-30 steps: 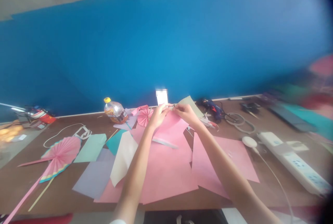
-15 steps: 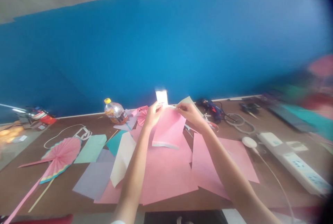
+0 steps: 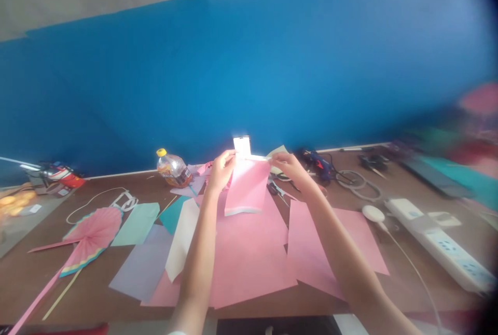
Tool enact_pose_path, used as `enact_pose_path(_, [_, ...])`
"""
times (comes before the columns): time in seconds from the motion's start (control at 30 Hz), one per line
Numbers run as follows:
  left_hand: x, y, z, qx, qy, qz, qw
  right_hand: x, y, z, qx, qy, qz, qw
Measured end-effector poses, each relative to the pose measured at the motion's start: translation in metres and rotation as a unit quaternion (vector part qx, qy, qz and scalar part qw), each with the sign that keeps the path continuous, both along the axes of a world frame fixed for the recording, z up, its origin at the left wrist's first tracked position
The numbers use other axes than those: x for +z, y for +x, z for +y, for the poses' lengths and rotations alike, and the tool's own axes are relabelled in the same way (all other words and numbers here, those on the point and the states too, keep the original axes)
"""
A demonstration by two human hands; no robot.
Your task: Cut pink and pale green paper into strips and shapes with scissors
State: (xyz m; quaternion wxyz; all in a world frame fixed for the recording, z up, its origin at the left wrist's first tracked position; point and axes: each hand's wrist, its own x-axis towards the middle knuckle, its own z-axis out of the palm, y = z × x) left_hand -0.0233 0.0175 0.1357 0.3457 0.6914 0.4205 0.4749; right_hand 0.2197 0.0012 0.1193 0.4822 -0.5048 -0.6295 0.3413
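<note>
Between my two hands a pink sheet of paper [image 3: 249,187] is held up by its far edge, where a pale strip shows. My left hand [image 3: 222,169] pinches its upper left corner. At the upper right corner, the fingers of my right hand [image 3: 288,165] are closed on the same edge. The near end of the sheet has a whitish border and hangs over larger pink sheets [image 3: 249,267] on the table. Right behind the held paper stands a bright phone-like screen [image 3: 241,145], leaning near the blue wall.
A pink pleated paper fan [image 3: 93,236] lies at left, near green paper [image 3: 136,223] and lilac paper [image 3: 142,267]. A yellow-capped bottle [image 3: 173,169] stands behind. Scissors [image 3: 278,190], a glue gun [image 3: 319,164] and a white power strip [image 3: 439,244] are to the right.
My hands have moved slightly apart, the left one leftward and the right one rightward. The held sheet has shifted a little left and up, exposing its pale far edge and the scissors.
</note>
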Motion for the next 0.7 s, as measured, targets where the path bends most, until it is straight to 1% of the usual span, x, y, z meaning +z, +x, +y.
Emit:
enact_pose_path(0.07, [0.002,0.002,-0.002,0.005,0.003,-0.002,1.000,0.002,-0.001,-0.001,0.007,-0.006,0.006,1.000])
enact_pose_path(0.23, [0.006,0.007,-0.006,0.033,0.006,-0.005,0.999,0.005,-0.002,-0.006,0.023,-0.058,0.034,0.997])
enact_pose_path(0.37, [0.005,0.005,-0.004,0.040,0.022,-0.008,0.999,0.004,-0.002,-0.005,0.026,-0.051,0.051,0.997])
enact_pose_path(0.47, [0.002,0.004,-0.001,0.019,0.050,0.003,0.999,0.004,-0.003,-0.004,0.027,-0.047,0.062,0.997])
enact_pose_path(0.57, [-0.002,0.004,0.001,0.003,0.048,0.024,0.999,0.005,-0.005,-0.005,0.029,-0.053,0.065,0.996])
enact_pose_path(0.7, [-0.007,0.008,0.002,0.019,0.049,0.062,0.997,0.005,-0.005,-0.005,0.018,-0.044,0.070,0.996])
